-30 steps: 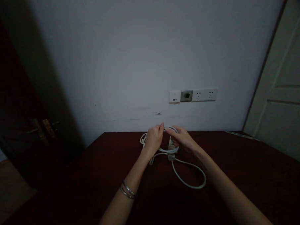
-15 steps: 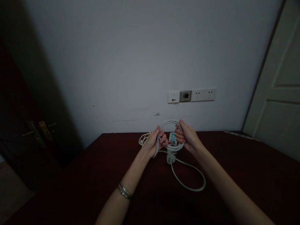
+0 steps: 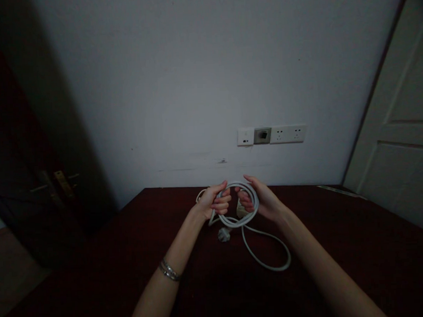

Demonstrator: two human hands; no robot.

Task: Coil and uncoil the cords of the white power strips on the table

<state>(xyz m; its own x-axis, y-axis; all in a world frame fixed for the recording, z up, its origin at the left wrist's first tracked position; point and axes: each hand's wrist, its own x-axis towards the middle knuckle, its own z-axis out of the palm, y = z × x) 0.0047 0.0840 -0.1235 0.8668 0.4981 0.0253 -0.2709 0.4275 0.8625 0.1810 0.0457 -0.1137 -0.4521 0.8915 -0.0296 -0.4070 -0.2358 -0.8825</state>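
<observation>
Above the dark red table (image 3: pixel 131 255), near its far edge, the left hand (image 3: pixel 216 202) and the right hand (image 3: pixel 260 198) hold a coil of white cable (image 3: pixel 249 216) upright between them. Both are closed on it: the left grips its left side with curled fingers, the right clasps its right side, fingertips inside the ring. Compared with half a second ago, the coil sits lower, and the plug (image 3: pixel 223 234), then below the middle of the ring, is now farther left, under the left hand. The power strip (image 3: pixel 241 210), whose blue face showed between the hands, is now largely covered by the right hand and the coil. A loose loop of cable (image 3: pixel 277 269) lies almost where it was, toward the right forearm. Behind the left hand, a thin pale cord (image 3: pixel 199 195) is mostly hidden. Wall sockets (image 3: pixel 288 134) are above the table, and a white door (image 3: pixel 402 122) stands at the right.
</observation>
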